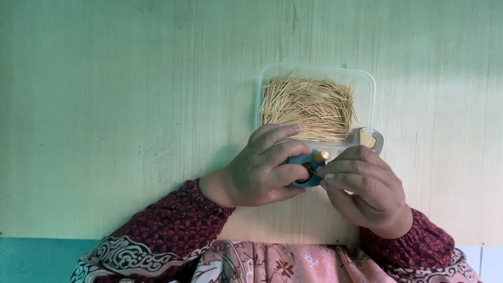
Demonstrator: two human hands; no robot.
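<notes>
While left hand [262,167] grips blue holder [308,166], right hand [364,188] fingers pinch toothpick at its opening.

My sleeves [173,225] are dark maroon with a small red floral print, ending in black-and-white scrollwork at lower left and right. A pink flowered cloth [277,262] covers my front, bottom centre.
</notes>
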